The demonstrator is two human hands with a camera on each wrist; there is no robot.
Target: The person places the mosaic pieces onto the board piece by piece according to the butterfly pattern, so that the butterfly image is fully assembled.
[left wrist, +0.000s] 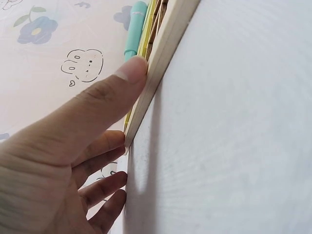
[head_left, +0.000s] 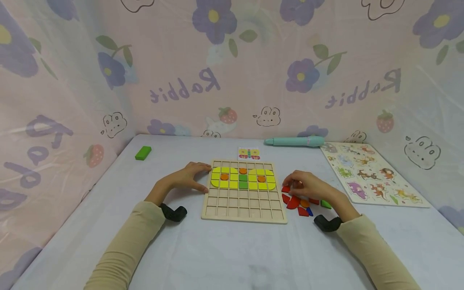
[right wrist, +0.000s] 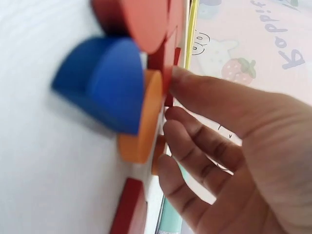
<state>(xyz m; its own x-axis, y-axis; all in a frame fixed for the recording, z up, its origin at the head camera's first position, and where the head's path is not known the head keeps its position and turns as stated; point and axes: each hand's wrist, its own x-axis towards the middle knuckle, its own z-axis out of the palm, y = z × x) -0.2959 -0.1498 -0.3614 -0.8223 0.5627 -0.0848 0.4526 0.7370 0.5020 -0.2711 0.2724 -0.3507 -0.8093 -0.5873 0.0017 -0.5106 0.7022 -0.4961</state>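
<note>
A wooden grid board (head_left: pixel 246 205) lies in front of me, bearing yellow pieces (head_left: pixel 219 183) in two rounded groups, several orange discs (head_left: pixel 243 171) and green squares (head_left: pixel 243 182). My left hand (head_left: pixel 186 177) rests at its left edge; in the left wrist view the thumb (left wrist: pixel 131 70) lies against the side and the other fingers are near the corner. My right hand (head_left: pixel 308 186) reaches over loose red pieces (head_left: pixel 293 202) right of the board. In the right wrist view its thumb tip meets a red piece, with the other fingers loosely bent. A blue piece (right wrist: pixel 109 83) and orange piece (right wrist: pixel 139 131) lie close by.
Behind the board lies a small picture card (head_left: pixel 249 153). A teal pen-shaped object (head_left: pixel 294 141) lies farther back, beside an animal puzzle board (head_left: pixel 369 173) at right. A green block (head_left: pixel 143 153) sits at back left, and a green piece (head_left: pixel 326 204) beside the right wrist.
</note>
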